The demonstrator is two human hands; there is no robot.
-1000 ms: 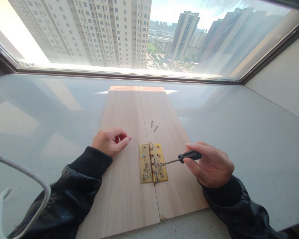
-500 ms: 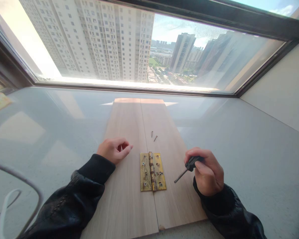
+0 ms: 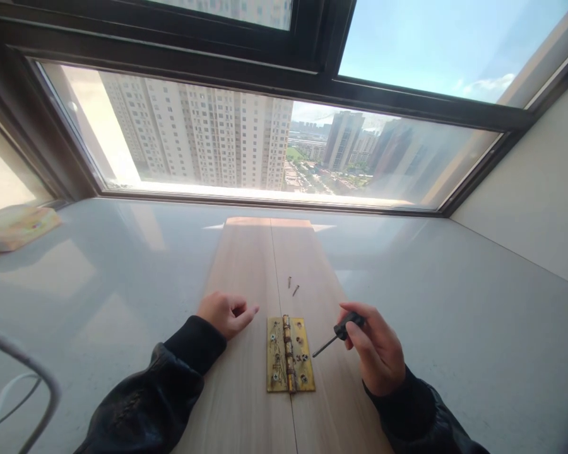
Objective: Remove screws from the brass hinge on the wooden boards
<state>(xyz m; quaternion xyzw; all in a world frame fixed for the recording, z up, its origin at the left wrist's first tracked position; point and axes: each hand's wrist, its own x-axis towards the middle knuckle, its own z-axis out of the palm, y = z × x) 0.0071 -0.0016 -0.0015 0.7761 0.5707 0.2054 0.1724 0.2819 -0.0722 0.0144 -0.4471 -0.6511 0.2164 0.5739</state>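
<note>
A worn brass hinge (image 3: 277,360) lies open across the seam of two pale wooden boards (image 3: 246,265), with several screw heads in its holes. My right hand (image 3: 379,350) grips a screwdriver (image 3: 348,325) by its black handle. The shaft slants down to the left, its tip by the hinge's right edge and seemingly apart from it. My left hand (image 3: 221,315) rests on the left board, up and left of the hinge, its fingers curled and nothing visible in them. Two loose screws (image 3: 296,290) lie on the right board beyond the hinge.
The boards lie on a glossy pale sill (image 3: 454,302) below a dark-framed window (image 3: 265,205). A grey-white cable (image 3: 38,366) loops at the lower left. A pale patterned object (image 3: 19,228) sits at the far left, and a white wall (image 3: 534,202) stands on the right.
The view has tilted up, so everything sits lower. My right hand has brought the screwdriver left, its tip now closer to the hinge. My left hand stays curled on the board.
</note>
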